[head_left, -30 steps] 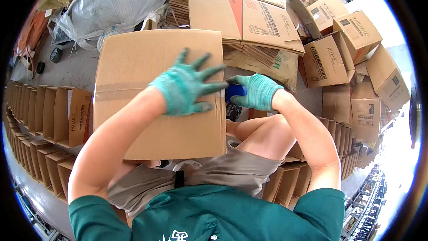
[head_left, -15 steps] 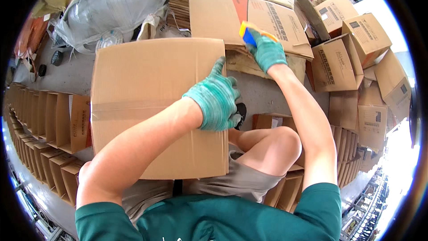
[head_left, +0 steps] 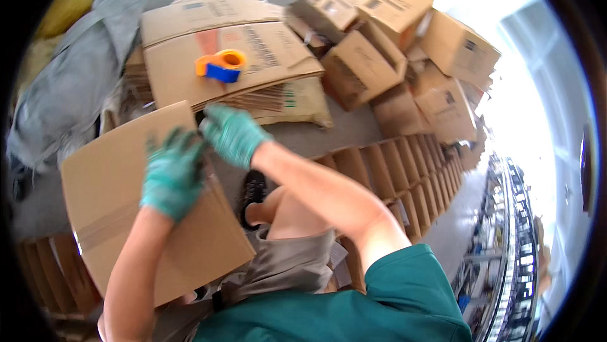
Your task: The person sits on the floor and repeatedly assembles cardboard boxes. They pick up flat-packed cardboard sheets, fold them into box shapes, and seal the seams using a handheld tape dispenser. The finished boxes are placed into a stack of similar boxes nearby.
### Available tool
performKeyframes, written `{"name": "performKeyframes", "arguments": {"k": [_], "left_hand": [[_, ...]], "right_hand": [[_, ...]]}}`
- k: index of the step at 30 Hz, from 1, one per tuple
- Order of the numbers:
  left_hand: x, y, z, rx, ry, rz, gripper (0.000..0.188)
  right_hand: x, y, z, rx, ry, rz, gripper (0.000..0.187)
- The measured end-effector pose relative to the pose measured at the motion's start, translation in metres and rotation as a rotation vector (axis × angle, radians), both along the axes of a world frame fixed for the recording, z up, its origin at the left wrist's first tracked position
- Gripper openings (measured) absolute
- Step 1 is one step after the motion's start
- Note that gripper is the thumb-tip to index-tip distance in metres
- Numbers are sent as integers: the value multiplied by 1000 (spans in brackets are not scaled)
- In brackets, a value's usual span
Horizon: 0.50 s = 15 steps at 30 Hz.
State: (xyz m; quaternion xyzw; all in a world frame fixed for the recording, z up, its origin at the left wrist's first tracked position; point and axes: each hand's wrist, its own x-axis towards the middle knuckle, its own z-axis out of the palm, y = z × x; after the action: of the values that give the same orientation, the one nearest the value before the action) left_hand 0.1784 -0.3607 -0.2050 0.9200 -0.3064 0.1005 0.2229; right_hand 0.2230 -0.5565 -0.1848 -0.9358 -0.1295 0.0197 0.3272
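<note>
A taped cardboard box (head_left: 107, 171) sits tilted in front of me, by my lap. My left hand (head_left: 171, 180), in a green knit glove, lies over the box near its right edge, its blurred fingers spread. At the box's far right corner is my right hand (head_left: 232, 134), gloved alike. Its fingers point toward the corner and blur; whether they grip the cardboard is not clear. An orange and blue tape dispenser (head_left: 221, 67) rests on a stack of flattened cartons (head_left: 171, 79) beyond the box.
Several empty cartons (head_left: 360, 67) are piled at the far right. Rows of open box partitions (head_left: 386, 168) stand to my right, with more partitions (head_left: 60, 272) at lower left. A grey plastic sack (head_left: 69, 89) lies at far left. My shoe (head_left: 254, 190) is beside the box.
My right hand has let go of the tape dispenser onto the carton stack and come to the box's corner. The view has swung right, and the box now looks more tilted.
</note>
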Motion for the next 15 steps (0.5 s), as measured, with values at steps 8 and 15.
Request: {"name": "performKeyframes", "arguments": {"k": [8, 15], "left_hand": [[-89, 226, -52, -111, 143, 717, 79], [-87, 272, -69, -939, 871, 657, 66]], "right_hand": [[-144, 31, -50, 196, 83, -214, 67], [-109, 17, -87, 359, 216, -80, 58]]}}
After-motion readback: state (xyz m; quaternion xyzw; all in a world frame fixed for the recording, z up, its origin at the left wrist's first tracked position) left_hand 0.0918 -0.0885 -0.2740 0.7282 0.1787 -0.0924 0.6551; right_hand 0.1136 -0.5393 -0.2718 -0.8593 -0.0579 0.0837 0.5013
